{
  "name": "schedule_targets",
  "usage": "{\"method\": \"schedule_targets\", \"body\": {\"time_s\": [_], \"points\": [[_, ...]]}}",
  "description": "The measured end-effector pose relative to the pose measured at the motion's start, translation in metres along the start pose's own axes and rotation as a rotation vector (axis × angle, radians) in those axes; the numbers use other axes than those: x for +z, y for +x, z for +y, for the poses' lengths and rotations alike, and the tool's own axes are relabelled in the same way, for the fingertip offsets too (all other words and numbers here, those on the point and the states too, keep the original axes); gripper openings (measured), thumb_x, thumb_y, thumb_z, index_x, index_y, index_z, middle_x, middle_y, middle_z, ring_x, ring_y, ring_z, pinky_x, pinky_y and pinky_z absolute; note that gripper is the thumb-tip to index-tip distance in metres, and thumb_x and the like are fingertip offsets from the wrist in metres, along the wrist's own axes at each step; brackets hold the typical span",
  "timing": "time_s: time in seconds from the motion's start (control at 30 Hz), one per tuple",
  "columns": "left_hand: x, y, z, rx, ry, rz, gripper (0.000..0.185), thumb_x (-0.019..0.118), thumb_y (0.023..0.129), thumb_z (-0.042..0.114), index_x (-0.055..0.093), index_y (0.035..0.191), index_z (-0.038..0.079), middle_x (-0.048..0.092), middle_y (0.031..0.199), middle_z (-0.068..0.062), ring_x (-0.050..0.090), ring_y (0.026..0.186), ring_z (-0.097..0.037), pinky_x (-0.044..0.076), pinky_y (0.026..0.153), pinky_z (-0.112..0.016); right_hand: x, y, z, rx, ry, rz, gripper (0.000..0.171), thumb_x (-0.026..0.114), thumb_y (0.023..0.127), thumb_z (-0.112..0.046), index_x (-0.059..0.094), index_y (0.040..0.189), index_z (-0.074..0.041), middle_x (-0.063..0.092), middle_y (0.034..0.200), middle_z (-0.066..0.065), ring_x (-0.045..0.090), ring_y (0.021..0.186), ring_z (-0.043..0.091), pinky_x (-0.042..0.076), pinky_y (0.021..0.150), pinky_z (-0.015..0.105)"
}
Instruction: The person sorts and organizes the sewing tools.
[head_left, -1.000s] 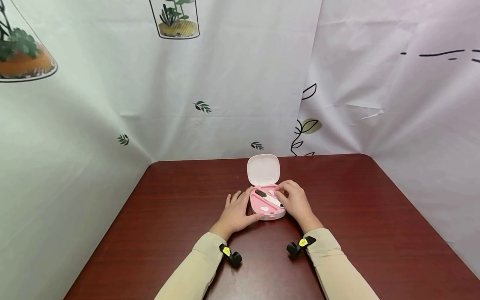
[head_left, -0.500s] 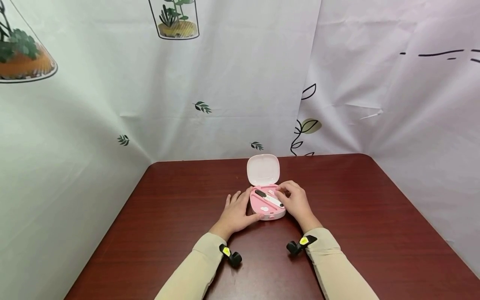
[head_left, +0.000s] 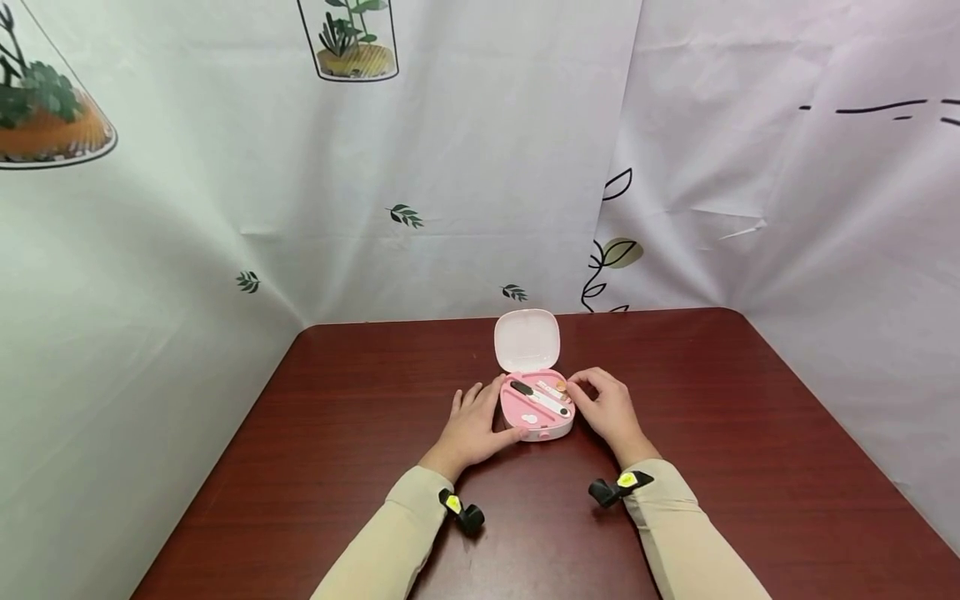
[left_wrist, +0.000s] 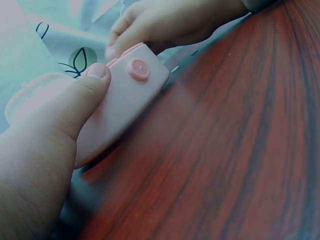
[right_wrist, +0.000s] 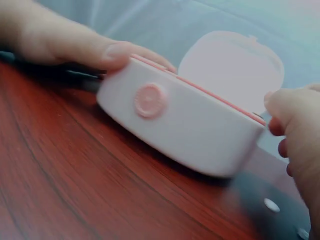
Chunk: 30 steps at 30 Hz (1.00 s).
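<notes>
A: Where is the pink case (head_left: pixel 536 414)?
B: At the table's (head_left: pixel 750 433) centre, lid (head_left: pixel 527 339) up at twelve o'clock. Left hand (head_left: pixel 472 427) braces its nine o'clock side, thumb pressed on.
A: And the right hand (head_left: pixel 611 410)?
B: Fingers loosely curled at three o'clock, pinching nothing. Steady the case before picking tools (head_left: pixel 542 397).

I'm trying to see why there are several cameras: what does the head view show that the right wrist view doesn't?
Only the head view shows the inside of the pink case: a white tool with a black tip lying in its tray, plus the whole table, both sleeves and the leaf-printed backdrop. Only the right wrist view shows the round button on the case's front wall. Both show the raised lid, the left hand with its thumb against the case, and the right hand at its right side.
</notes>
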<state>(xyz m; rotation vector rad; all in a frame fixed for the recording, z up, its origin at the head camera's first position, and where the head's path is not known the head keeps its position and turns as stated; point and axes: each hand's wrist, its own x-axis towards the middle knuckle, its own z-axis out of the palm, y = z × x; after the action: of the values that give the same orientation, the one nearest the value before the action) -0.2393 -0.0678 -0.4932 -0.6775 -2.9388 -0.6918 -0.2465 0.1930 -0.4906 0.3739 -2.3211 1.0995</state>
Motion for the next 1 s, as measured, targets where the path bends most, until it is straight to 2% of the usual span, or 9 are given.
{"method": "schedule_targets", "body": {"time_s": [0.17, 0.4, 0.53, 0.7, 1.0], "points": [[0.0, 0.0, 0.0, -0.002, -0.002, -0.002, 0.103, 0.056, 0.084, 0.077, 0.022, 0.162, 0.021, 0.033, 0.163, 0.002, 0.031, 0.147, -0.035, 0.01, 0.119, -0.063, -0.022, -0.01, 0.014, -0.092, -0.145, -0.147, 0.007, 0.078, 0.088, -0.015, 0.073, 0.093, -0.016, 0.068, 0.093, -0.003, 0.062, 0.094, 0.021, 0.051, 0.085, 0.046], [0.0, 0.0, 0.0, -0.004, 0.008, -0.006, 0.103, 0.055, 0.084, 0.077, 0.02, 0.163, 0.022, 0.031, 0.164, 0.002, 0.03, 0.148, -0.034, 0.011, 0.119, -0.062, -0.046, -0.023, 0.03, -0.172, -0.199, -0.288, 0.011, 0.08, 0.085, -0.016, 0.076, 0.094, -0.016, 0.065, 0.094, -0.006, 0.06, 0.096, 0.019, 0.05, 0.087, 0.044], [0.0, 0.001, 0.0, -0.002, 0.008, 0.0, 0.102, 0.056, 0.084, 0.077, 0.021, 0.163, 0.021, 0.032, 0.164, 0.002, 0.031, 0.147, -0.035, 0.011, 0.119, -0.062, -0.053, -0.028, 0.034, -0.198, -0.227, -0.314, 0.011, 0.08, 0.084, -0.014, 0.076, 0.094, -0.017, 0.063, 0.094, -0.007, 0.059, 0.094, 0.019, 0.05, 0.086, 0.043], [0.0, 0.0, 0.0, 0.002, 0.002, 0.006, 0.102, 0.056, 0.084, 0.076, 0.022, 0.162, 0.02, 0.033, 0.163, 0.001, 0.031, 0.147, -0.035, 0.011, 0.119, -0.063, -0.055, -0.03, 0.036, -0.227, -0.249, -0.302, 0.012, 0.08, 0.084, -0.01, 0.077, 0.093, -0.016, 0.061, 0.09, -0.008, 0.058, 0.089, 0.017, 0.049, 0.082, 0.042], [-0.001, -0.001, 0.0, 0.01, -0.008, 0.011, 0.104, 0.057, 0.084, 0.077, 0.024, 0.162, 0.017, 0.033, 0.163, 0.0, 0.03, 0.147, -0.036, 0.011, 0.119, -0.063, -0.055, -0.031, 0.032, -0.213, -0.258, -0.309, 0.012, 0.078, 0.085, -0.006, 0.076, 0.091, -0.016, 0.063, 0.09, -0.007, 0.06, 0.09, 0.02, 0.05, 0.084, 0.044]]}}
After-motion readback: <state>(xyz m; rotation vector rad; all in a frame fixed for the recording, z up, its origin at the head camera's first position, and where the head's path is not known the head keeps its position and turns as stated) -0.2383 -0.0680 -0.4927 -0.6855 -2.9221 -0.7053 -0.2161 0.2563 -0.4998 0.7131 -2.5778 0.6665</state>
